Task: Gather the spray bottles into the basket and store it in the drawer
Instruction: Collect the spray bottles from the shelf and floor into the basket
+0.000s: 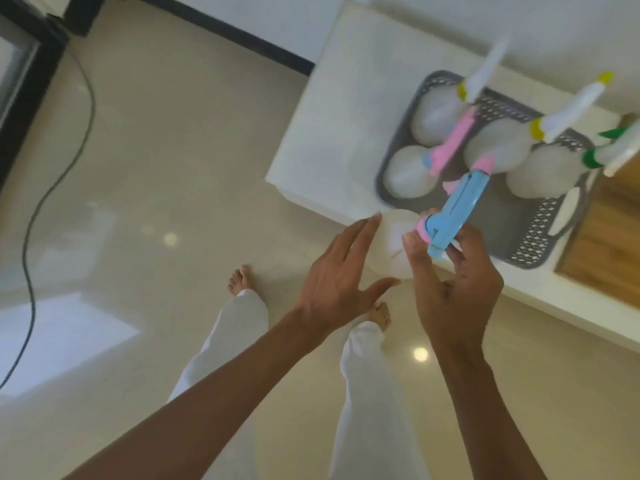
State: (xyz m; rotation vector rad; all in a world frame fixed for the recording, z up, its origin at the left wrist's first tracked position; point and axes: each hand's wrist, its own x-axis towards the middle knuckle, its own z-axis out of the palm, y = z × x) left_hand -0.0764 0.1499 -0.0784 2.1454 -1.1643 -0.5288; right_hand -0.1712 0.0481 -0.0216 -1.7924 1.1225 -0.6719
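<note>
A grey perforated basket [540, 233] stands on the white counter [349, 109] and holds several white spray bottles, one with a pink head [450, 143] and one with a yellow collar [538, 128]. My right hand [457, 289] is shut on the blue and pink trigger head [453, 216] of another white spray bottle [394, 244], held at the counter's near edge just outside the basket. My left hand [339, 275] is open with its fingers spread, fingertips beside that bottle's white body.
A wooden surface [609, 237] lies right of the basket. A black cable [52, 188] trails over the glossy beige floor at left. My bare feet and white trousers [239, 327] are below, close to the counter's corner.
</note>
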